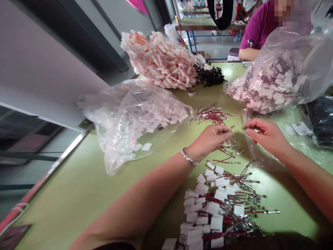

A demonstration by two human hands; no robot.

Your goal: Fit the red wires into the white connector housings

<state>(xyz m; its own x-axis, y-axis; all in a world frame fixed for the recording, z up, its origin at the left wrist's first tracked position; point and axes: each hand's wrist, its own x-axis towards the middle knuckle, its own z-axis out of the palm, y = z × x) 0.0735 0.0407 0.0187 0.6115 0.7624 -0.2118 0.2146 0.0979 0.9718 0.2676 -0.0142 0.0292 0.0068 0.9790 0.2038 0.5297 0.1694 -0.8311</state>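
Note:
My left hand (216,135), with a silver bracelet at the wrist, is closed in a pinch on a red wire lead (231,128) whose metal terminal sticks out past the fingertips. Just to its right, my right hand (266,136) is also pinched, with a tiny dark bit at its fingertips that I cannot make out. A small gap separates the two hands. Behind the left hand lies a pile of red wire leads (212,114) with metal ends, and a few loose leads (227,160) lie below it. Nearer me are many red leads with white connectors (200,208) on one end.
On the green table (78,194), a clear bag of white connectors (145,111) lies left. Behind it rise bundled white-and-orange pieces (163,59) and black parts (210,75), beside a tape roll (191,92). At right stands another filled bag (278,80); a person in purple (260,26) sits beyond.

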